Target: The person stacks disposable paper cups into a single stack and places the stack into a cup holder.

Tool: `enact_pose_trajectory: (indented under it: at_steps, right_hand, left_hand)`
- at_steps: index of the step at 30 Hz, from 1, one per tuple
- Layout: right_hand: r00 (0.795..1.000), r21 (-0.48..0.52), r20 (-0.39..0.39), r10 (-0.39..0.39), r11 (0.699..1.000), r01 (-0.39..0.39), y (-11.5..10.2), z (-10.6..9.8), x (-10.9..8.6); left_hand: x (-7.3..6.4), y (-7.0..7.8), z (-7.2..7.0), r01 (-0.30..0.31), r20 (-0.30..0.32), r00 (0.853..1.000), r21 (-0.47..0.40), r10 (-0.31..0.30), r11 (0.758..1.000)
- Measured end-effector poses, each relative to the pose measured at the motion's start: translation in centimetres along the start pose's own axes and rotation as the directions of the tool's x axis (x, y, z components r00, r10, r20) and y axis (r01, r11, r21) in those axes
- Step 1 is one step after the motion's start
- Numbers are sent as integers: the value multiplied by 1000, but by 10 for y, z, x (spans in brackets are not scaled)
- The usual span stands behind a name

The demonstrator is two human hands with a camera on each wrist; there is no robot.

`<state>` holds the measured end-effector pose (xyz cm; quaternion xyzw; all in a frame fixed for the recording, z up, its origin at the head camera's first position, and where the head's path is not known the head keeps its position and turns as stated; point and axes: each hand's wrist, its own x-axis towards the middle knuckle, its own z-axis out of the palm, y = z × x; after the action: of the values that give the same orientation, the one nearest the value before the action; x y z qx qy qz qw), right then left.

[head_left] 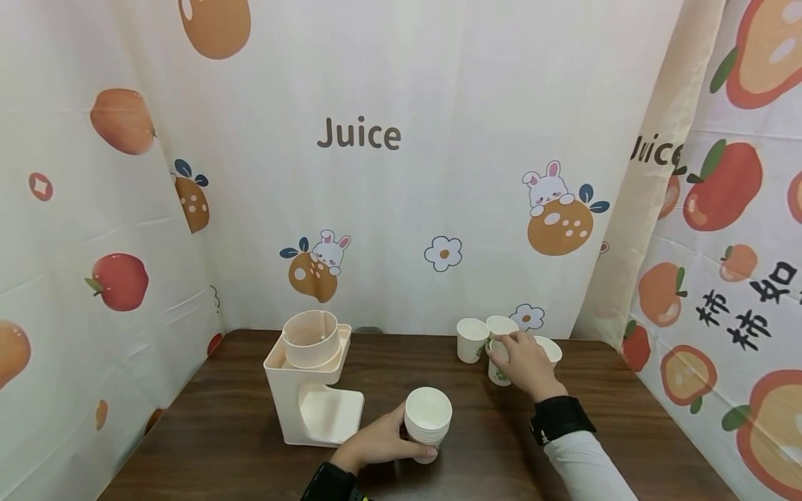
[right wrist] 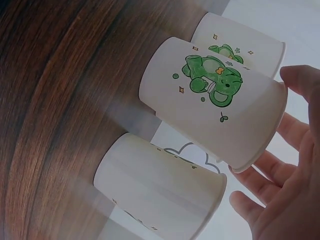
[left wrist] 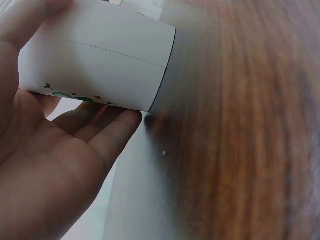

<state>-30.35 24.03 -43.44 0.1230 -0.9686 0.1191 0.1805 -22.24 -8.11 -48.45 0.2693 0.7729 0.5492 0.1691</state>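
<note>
In the head view my left hand grips a stack of white paper cups near the front middle of the table. The left wrist view shows the cup wall between thumb and fingers, with a bit of green print. Farther back on the right, my right hand holds a paper cup by its rim, thumb on one side and fingers on the other. That cup bears a green bear. Whether its base touches the table is hard to tell. Other paper cups stand close around it.
A cream-coloured machine with a round open top and a low platform stands left of the stack. The brown wooden table meets printed curtains at the back and sides. One more cup is partly behind my right hand.
</note>
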Motion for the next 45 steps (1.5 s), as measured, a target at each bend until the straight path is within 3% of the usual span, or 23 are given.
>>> enact_pose_trajectory:
  at_steps: [20, 32, 45]
  right_hand:
    - [1000, 69, 16, 6, 998, -7, -1, -1, -2]
    - [990, 109, 138, 18, 994, -33, -11, -15, -5]
    - [975, 170, 215, -58, 985, 21, -36, -30, -17]
  left_hand:
    - [1, -2, 1, -28, 18, 999, -14, 28, 1000]
    - [1, 1, 1, -5, 2, 1000, -7, 5, 1000]
    - [2, 0, 1, 6, 0, 1000, -18, -6, 1000]
